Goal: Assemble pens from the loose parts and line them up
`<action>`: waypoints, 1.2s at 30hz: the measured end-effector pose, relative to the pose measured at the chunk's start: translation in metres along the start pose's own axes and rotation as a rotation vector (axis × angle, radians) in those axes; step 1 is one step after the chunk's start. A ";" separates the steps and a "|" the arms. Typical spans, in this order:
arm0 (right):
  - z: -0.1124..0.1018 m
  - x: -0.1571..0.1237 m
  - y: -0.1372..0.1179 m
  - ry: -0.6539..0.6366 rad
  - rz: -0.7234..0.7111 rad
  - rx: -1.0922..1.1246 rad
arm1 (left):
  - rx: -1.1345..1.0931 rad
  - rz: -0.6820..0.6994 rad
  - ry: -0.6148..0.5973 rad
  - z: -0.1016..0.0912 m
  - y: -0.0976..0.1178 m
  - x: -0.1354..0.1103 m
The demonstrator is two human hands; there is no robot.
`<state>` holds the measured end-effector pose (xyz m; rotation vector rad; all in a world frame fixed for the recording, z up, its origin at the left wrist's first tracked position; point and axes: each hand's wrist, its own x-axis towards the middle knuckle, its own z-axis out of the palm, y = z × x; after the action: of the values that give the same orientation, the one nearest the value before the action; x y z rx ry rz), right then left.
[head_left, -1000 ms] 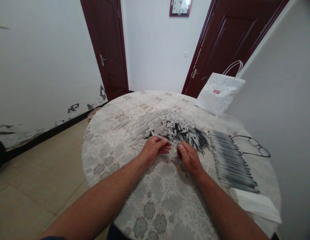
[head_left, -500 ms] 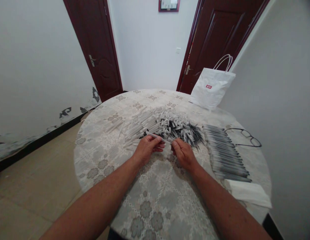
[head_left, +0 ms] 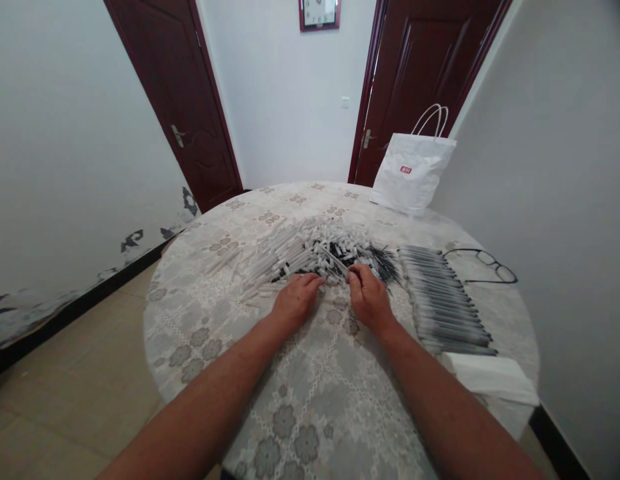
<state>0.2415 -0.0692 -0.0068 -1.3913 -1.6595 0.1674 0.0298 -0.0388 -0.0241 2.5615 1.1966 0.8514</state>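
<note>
A heap of pen parts [head_left: 285,247] lies in front of my hands, with pale barrels on its left, white caps in its middle and thin black refills [head_left: 385,263] on its right. My right hand [head_left: 367,293] pinches a pale pen barrel [head_left: 334,257], which slants up and left over the heap. At the heap's near edge is my left hand [head_left: 297,298], palm down, its fingers closed together against the parts. What those fingertips hold, if anything, is too small to make out. To the right lies a row of pens [head_left: 445,300], side by side.
Black-framed glasses [head_left: 490,260] rest beyond the row of pens. A folded white sheet or packet [head_left: 490,377] lies at the row's near end. At the back right of the round, cloth-covered table [head_left: 190,333] stands a white paper bag [head_left: 413,173].
My left hand has turned palm down and reached to the heap's edge; the pen barrel it held before is no longer in it. A barrel now slants up from my right hand.
</note>
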 end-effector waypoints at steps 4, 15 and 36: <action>0.001 0.002 0.003 -0.017 -0.018 -0.045 | 0.250 0.112 -0.084 0.004 0.006 0.002; 0.000 0.001 -0.001 -0.005 -0.090 -0.040 | 0.267 0.264 -0.168 0.000 0.022 -0.001; 0.008 -0.008 -0.008 -0.173 -0.194 -0.038 | -1.521 -0.605 0.464 -0.033 -0.007 0.002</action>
<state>0.2299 -0.0756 -0.0108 -1.2633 -1.9394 0.1483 0.0074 -0.0352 0.0012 0.7748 0.7384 1.3984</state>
